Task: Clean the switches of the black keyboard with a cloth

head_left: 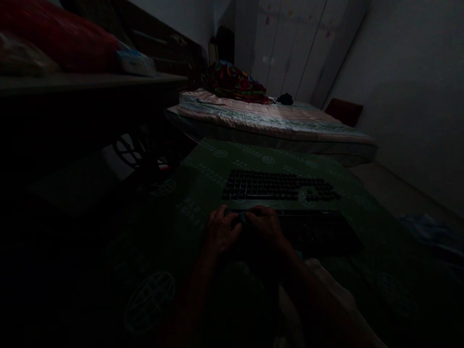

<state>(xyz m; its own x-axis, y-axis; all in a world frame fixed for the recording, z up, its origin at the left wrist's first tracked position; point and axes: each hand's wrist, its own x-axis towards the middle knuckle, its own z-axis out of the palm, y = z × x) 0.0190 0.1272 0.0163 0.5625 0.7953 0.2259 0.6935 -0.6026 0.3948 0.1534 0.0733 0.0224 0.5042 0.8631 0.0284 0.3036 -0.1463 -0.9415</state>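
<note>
The room is very dim. My left hand (221,233) and my right hand (266,224) meet over a small dark object (242,218) at the left end of a flat dark device (311,229) lying on a green patterned mat (203,183). Both hands have their fingers curled around that small object, which I cannot make out. Just beyond the hands lies a black keyboard (279,186) on the same mat.
A mattress (268,121) with a striped sheet lies behind the mat, with a bundle of coloured cloth (235,82) and a small dark item (285,99) on it. A dark table (83,84) stands at the left. A white wall runs along the right.
</note>
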